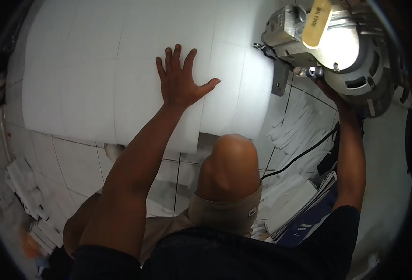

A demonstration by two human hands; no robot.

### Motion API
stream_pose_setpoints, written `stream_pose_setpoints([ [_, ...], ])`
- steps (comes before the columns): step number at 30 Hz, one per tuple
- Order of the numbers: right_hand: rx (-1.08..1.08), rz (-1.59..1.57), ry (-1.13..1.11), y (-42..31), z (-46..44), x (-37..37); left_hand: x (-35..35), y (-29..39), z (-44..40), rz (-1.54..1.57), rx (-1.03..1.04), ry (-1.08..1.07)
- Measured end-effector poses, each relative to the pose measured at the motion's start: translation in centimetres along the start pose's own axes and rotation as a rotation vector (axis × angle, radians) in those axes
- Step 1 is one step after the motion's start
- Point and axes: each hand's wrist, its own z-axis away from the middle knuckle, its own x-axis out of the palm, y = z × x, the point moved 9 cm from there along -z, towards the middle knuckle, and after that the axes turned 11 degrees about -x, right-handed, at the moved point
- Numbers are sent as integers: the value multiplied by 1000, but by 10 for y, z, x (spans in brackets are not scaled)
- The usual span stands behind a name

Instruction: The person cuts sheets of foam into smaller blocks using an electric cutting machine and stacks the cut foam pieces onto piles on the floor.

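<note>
Tiled floor (87, 161) all around us here, pale squares with dark joints, and spread across its far middle lies the big white slab (94, 88), thin lines ruled along and across it. Over to the left hand (180, 86): palm down on that slab, nearer its right edge than its left, fingers splayed, thumb pointing toward the right edge, the grip fully released.

Now to the slab's right edge, where the silver cutting machine (374, 65) looms, its metal base plate (279, 84) right beside that edge. What a glare off its rounded body! A yellow tag (315, 28) sits on top, its lettering hard to read. And the right hand (326, 89)? It's up against the machine's near side, mostly hidden behind the housing, so I can't tell how tightly the fingers are closed.

Down below, a black cable (299, 161) curves across the floor, passing white strips (299, 119) scattered off the slab's right edge. Booklets (304, 210) lie close to the right arm, one with a blue cover, while a bare knee (234, 161) juts up at the slab's near edge.
</note>
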Motion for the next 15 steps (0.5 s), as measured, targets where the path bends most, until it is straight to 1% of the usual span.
stream_pose_setpoints([
  [1, -18, -55, 56, 9, -4, -7, 4, -3, 0, -4, -10, -9],
  [2, -142, 205, 79, 11, -4, -11, 6, -4, -1, 8, -3, -2],
  [3, -152, 202, 91, 7, -4, -9, 7, -6, -1, 22, 0, 2],
  [5, -92, 138, 197, 21, -5, -19, 6, -8, -1, 33, -6, 23],
  [6, -67, 306, 204, 23, -6, -26, 4, -7, -1, 43, 3, 33],
  [7, -72, 308, 211, -5, 7, -13, 2, -6, 0, 52, 14, 42],
  [8, 45, -78, 242, -42, 33, 16, 2, -5, 0, 56, 6, 45],
  [9, 161, -465, 265, -56, 45, 41, 1, -4, 1, 66, 10, 48],
  [10, 315, -662, 181, 1, 23, 24, 1, -4, -1, 74, 14, 52],
  [11, 374, -1155, -162, -23, 35, 77, 1, -6, -4, 75, 5, 55],
  [12, 369, -1040, -92, -28, 46, 77, 3, -6, -4, 74, 5, 47],
  [15, 367, -981, -42, 0, 27, 54, 7, -5, -3, 66, -7, 15],
])
